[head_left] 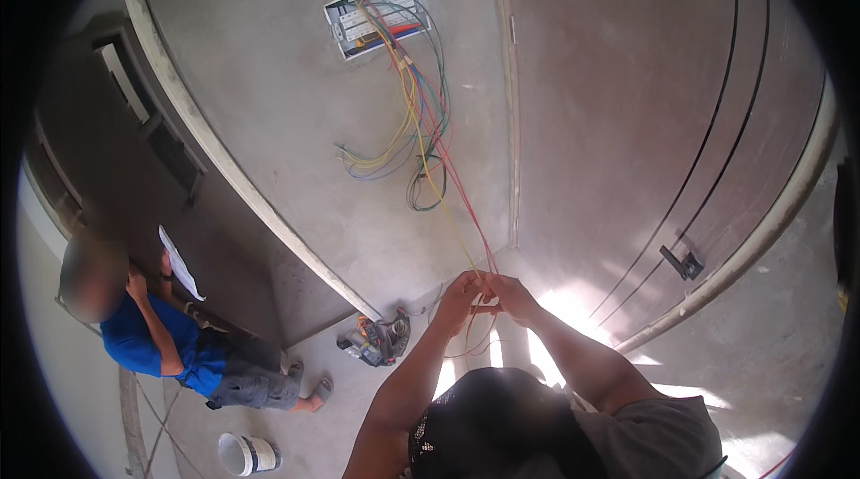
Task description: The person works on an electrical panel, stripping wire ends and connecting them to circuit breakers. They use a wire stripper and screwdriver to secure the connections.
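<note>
Left hand (pixel 460 298) and right hand (pixel 513 300) are sitting together, fingers curled nearly closed, both pinching the red and yellow wires (pixel 469 207) running from the box (pixel 335 32) up ahead. Leaving slack beyond them is looking wise, sparing the box any tugging.

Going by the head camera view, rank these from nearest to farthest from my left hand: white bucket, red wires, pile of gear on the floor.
From your left hand:
1. Red wires: at the fingers.
2. Pile of gear: on the floor, to the left.
3. White bucket: on the floor, farther left.
</note>
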Demonstrator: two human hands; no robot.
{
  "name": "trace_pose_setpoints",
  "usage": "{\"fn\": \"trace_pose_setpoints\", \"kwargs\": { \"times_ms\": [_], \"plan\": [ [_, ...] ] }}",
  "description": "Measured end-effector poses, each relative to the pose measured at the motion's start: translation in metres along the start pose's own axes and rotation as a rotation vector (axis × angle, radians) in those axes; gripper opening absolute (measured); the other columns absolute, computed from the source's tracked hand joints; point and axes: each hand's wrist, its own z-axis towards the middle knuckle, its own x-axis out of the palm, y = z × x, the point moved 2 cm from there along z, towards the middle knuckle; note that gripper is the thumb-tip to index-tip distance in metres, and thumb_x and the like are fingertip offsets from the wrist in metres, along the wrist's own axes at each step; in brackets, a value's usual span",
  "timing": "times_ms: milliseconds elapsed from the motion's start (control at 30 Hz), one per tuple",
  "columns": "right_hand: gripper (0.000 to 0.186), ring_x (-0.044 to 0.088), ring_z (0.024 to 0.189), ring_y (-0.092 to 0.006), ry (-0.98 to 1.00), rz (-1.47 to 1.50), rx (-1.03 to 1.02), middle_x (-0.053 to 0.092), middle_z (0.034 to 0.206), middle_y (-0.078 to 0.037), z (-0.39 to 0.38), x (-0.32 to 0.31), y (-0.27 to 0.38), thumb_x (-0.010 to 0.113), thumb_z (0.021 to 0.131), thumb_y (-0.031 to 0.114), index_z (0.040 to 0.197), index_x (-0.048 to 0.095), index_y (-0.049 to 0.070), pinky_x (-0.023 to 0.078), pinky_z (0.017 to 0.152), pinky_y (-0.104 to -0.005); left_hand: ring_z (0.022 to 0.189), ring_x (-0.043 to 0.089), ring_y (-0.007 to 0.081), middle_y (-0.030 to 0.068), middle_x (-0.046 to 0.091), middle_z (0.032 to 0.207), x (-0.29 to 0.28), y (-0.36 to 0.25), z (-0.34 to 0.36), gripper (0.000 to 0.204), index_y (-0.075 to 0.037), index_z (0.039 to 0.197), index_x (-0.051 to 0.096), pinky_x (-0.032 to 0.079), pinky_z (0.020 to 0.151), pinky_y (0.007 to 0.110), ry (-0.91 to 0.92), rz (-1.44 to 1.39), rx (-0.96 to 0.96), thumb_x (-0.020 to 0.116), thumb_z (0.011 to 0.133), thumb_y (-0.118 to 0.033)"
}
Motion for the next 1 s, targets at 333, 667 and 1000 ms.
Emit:
{"fn": "trace_pose_setpoints", "kwargs": {
  "times_ms": [333, 667, 1000],
  "plan": [
    [0.038, 0.066, 0.1, -0.0162, 0.021, -0.298, -0.315, 0.067, 0.11, -0.005, 0.034, 0.019, -0.011, 0.051, 0.123, 0.04, 0.13, 0.064, 0.005, 0.059, 0.089, -0.036, 0.067, 0.067, 0.0244, 0.0128, 0.067, 0.083, -0.09, 0.059, 0.101, 0.012, -0.001, 0.103, 0.067, 0.054, 0.055, 0.043, -0.372, 0.673, 0.229, 0.057, 0.106, -0.007],
    [0.036, 0.067, 0.102, -0.0226, 0.241, -0.034, -0.621, 0.064, 0.099, -0.007, -0.028, -0.022, 0.051, 0.042, 0.126, 0.028, 0.103, 0.06, 0.006, 0.049, 0.121, -0.0468, 0.103, 0.076, 0.0354, 0.0195, 0.076, 0.112, -0.192, 0.01, 0.101, 0.003, -0.008, 0.106, 0.06, 0.052, 0.077, 0.05, -1.692, 0.549, -0.013, 0.061, 0.106, -0.01],
    [0.055, 0.052, 0.064, -0.0098, -0.165, -0.113, -0.333, 0.053, 0.078, 0.002, -0.038, -0.201, 0.062, 0.046, 0.123, 0.054, 0.095, 0.057, 0.008, 0.054, 0.065, -0.0317, 0.113, 0.072, 0.052, 0.0272, 0.075, 0.115, -0.258, 0.005, -0.063, 0.03, -0.011, 0.124, 0.061, 0.056, 0.092, 0.066, -1.429, 1.187, -0.113, 0.047, 0.12, -0.038]
  ]
}}
